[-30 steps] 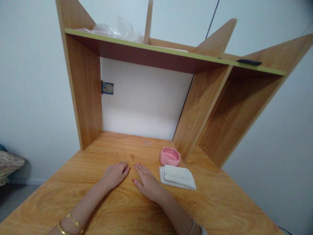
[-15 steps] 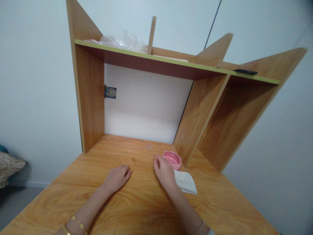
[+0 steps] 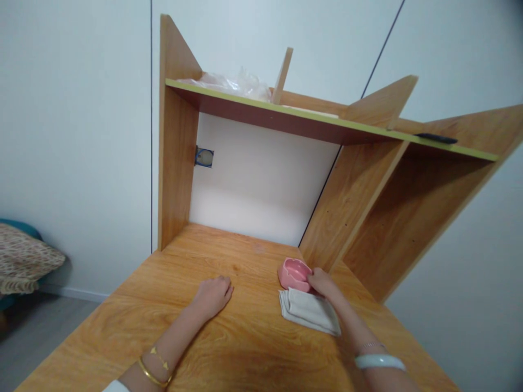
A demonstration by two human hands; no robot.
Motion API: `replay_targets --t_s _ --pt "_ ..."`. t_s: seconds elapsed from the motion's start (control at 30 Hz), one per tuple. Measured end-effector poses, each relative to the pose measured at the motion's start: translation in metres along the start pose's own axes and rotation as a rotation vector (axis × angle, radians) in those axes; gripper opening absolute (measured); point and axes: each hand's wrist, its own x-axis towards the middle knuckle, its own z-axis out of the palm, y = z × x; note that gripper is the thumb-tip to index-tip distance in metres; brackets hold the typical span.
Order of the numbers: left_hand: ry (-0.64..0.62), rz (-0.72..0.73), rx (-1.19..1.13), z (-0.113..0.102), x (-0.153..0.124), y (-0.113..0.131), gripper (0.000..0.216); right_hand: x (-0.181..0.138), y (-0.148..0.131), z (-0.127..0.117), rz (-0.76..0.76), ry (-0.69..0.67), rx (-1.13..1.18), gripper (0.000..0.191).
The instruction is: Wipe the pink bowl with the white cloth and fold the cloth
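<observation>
A pink ashtray (image 3: 295,274) with a notched rim stands on the wooden desk near the upright divider. My right hand (image 3: 322,283) grips its right rim, with the fingertips partly hidden behind the wall of the ashtray. Just in front of it lies a folded whitish cloth (image 3: 310,310), partly under my right forearm. To the left, my left hand (image 3: 212,296) rests on the desk with its fingers curled in and nothing seen in them.
A wooden shelf unit (image 3: 175,169) rises at the back of the desk (image 3: 245,348). On its upper board lie a clear plastic bag (image 3: 237,86) and a dark flat object (image 3: 435,138). A wall socket box (image 3: 204,157) sits inside left. A patterned fabric (image 3: 28,256) hangs at far left.
My right hand has moved rightward over the cloth to the right rim of the ashtray and taken hold of it. The left hand stays on the desk. The view has shifted left.
</observation>
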Motion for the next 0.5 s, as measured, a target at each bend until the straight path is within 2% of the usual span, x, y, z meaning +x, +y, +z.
replay_targets --t_s 0.1,0.17,0.33,0.5 --pt "0.003 0.024 -0.003 -0.002 0.0 0.005 0.028 -0.003 -0.022 -0.004 -0.045 0.034 -0.003 0.027" --pt "0.001 0.051 -0.013 -0.001 -0.002 0.012 0.028 -0.006 -0.046 -0.004 -0.108 0.037 0.017 0.028" --pt "-0.026 0.146 -0.045 0.005 -0.008 0.026 0.025 -0.02 -0.13 0.014 -0.313 -0.014 0.121 0.027" --pt "-0.031 0.201 -0.09 0.008 -0.008 0.025 0.025 -0.04 -0.203 0.034 -0.425 -0.056 0.201 0.022"
